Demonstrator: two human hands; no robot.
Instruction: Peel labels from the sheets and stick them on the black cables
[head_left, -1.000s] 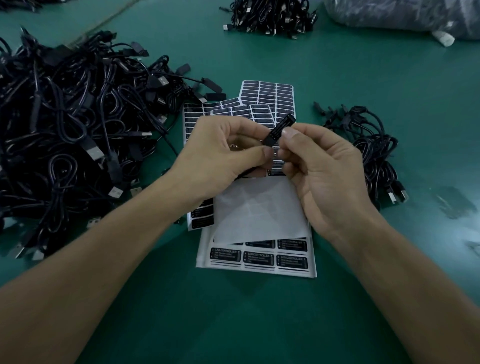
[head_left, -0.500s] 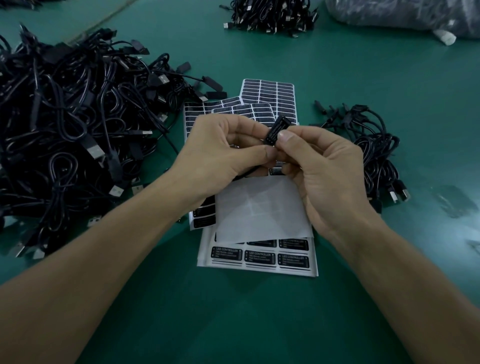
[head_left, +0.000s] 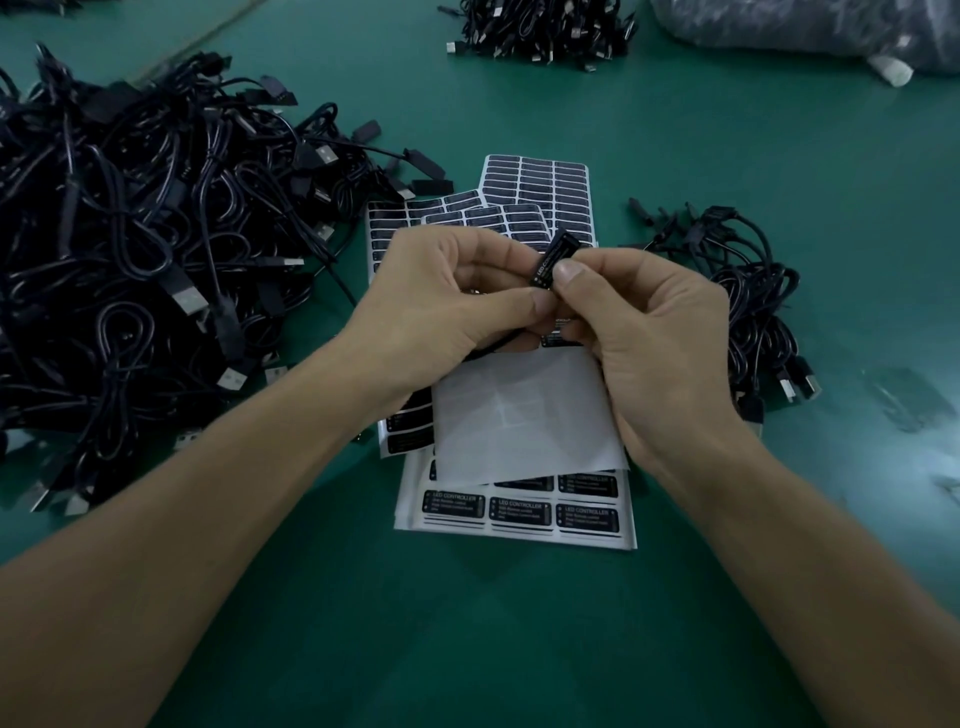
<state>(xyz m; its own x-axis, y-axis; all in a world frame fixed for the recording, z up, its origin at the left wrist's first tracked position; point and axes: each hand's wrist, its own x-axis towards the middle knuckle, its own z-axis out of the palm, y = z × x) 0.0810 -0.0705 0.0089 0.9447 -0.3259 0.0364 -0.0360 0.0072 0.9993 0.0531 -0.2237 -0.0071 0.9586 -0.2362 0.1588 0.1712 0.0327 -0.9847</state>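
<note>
Both hands are meeting over the green table (head_left: 467, 634), pinching one small black inline controller block (head_left: 563, 244) of a cable between them. The left hand (head_left: 441, 306) is gripping its lower end with thumb and curled fingers; the right hand (head_left: 649, 343) is pressing its thumb against the block's face, with the other fingers curling behind it. A label (head_left: 544, 267) is sitting on that face, showing only "LED C" before the right thumb is covering the rest. The cable's thin cord (head_left: 493, 347) is peeking out below the left hand, and its far end is hidden.

Beneath the hands, label sheets (head_left: 519, 512) are lying fanned and overlapping, their middles hidden by the hands and by a blank white backing sheet (head_left: 519, 415) lying over them. The print under "LED CONTROLLER" is too small to read.

A large tangled pile of black cables (head_left: 130, 249) is spreading across the left, running off the frame edge. A smaller bundle (head_left: 753, 312) is lying to the right, partly behind the right hand. A third heap (head_left: 540, 31) and a plastic bag (head_left: 831, 31) are being cut off at the top.
</note>
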